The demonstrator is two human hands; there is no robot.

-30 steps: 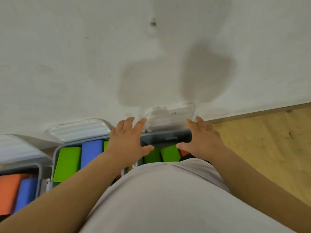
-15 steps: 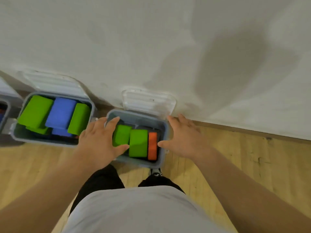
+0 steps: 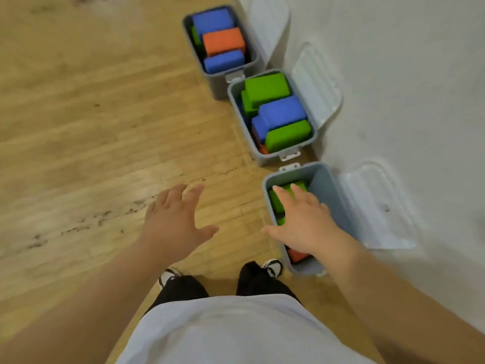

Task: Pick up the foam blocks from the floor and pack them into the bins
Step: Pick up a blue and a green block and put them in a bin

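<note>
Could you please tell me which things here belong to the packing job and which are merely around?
Job:
near bin, middle bin, far bin
green block, blue block, orange block, already packed
left hand, right hand, holding nothing

Merely around:
lids
wall
shoes

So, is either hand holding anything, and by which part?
Nothing is held. The left hand is open above the floor; the right hand is open over the nearest bin, fingers straight.

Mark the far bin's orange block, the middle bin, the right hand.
orange block (image 3: 223, 41), head view, top face.
middle bin (image 3: 263, 159), head view, near outer wall.
right hand (image 3: 304, 222), head view, back of hand.
</note>
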